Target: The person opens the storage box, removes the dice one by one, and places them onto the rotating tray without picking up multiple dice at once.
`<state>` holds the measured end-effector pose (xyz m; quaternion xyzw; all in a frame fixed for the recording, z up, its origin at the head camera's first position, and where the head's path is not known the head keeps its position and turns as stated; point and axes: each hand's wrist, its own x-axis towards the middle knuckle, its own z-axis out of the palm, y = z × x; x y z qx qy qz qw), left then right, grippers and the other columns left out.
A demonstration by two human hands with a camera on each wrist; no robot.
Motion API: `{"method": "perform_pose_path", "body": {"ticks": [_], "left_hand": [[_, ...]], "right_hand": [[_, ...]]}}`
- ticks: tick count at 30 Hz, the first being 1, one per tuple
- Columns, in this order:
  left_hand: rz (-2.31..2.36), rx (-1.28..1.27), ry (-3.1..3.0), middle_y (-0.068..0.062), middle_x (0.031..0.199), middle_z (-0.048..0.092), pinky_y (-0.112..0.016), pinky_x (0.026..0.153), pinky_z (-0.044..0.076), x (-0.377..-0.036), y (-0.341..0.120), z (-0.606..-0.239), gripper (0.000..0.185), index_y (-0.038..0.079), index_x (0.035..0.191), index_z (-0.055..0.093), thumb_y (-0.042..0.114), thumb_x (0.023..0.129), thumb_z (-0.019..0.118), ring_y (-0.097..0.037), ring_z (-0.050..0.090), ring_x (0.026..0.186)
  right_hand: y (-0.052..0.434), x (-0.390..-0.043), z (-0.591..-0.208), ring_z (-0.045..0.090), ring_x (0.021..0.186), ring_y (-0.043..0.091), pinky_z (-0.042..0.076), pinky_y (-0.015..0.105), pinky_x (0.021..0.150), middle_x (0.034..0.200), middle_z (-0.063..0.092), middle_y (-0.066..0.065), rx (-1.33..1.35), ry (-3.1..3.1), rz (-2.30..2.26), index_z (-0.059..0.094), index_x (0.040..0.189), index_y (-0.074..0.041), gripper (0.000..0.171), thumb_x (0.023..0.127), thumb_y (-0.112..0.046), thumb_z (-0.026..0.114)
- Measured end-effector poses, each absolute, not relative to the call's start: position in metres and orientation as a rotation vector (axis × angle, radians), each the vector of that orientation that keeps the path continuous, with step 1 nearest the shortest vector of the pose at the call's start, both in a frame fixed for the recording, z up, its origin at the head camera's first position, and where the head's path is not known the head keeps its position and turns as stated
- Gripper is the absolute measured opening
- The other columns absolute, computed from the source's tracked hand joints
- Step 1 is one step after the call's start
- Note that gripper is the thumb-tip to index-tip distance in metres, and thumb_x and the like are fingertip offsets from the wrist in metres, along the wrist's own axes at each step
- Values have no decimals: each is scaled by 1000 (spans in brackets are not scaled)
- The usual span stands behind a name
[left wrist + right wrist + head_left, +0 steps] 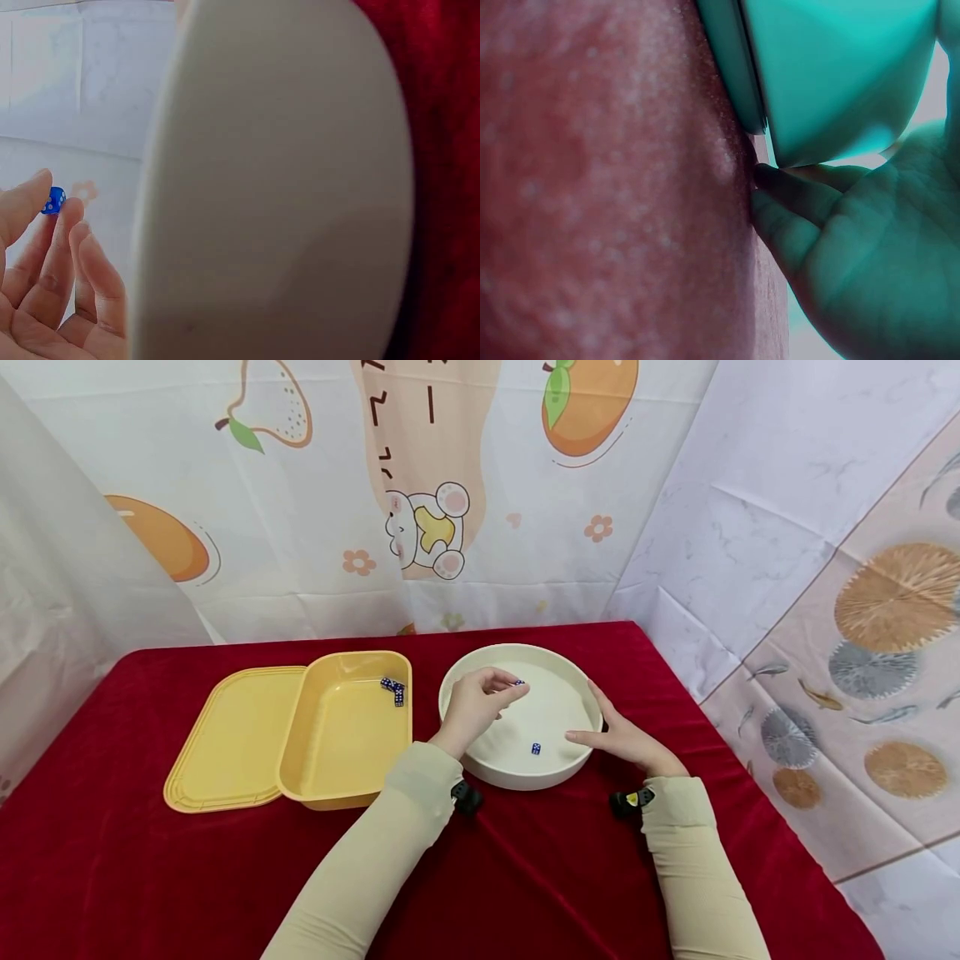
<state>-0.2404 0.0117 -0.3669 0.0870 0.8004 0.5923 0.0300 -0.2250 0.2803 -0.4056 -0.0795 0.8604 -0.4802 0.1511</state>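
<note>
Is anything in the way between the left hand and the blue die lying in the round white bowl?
Nothing visible blocks the left hand from the lying die in the round white bowl. But that hand's grip pinches another blue die at its fingertips.

My head view shows bright, even light; my left wrist view, a dim bowl (274,180) softly shadowed; my right, a teal cast and blurred cloth (615,180).
</note>
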Motion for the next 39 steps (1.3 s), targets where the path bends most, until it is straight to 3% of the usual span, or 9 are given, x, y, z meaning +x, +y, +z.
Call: {"method": "perform_pose_path", "body": {"ticks": [7,18,30,39], "left_hand": [[1774,278,2505,-2,89,72,-24,68,49,-238,16,-374,25,15,101,74,36,87,76,-13,61,79],[1674,293,2544,-4,92,75,-25,72,50,-239,22,-385,23,14,99,74,32,85,78,-16,66,87],[1482,362,2596,-4,87,75,-22,62,47,-239,24,-393,20,14,99,73,29,85,78,-11,61,71],[1358,325,2599,-3,88,74,-25,71,50,-239,25,-393,20,15,102,74,28,87,77,-13,64,80]], "right_hand": [[279,-223,-404,3,153,35,11,61,120,167,-2,8,-216,2473,-1375,-7,160,-25,108,87,-36,73],[279,-224,-404,3,153,36,11,62,119,167,-3,9,-215,2472,-1366,-8,160,-25,109,87,-38,73],[280,-224,-405,2,153,36,10,63,119,167,-3,9,-210,2481,-1353,-8,160,-25,109,87,-38,73],[280,-225,-405,2,153,36,9,62,120,168,-3,8,-204,2484,-1352,-8,160,-24,110,87,-37,73]]}}
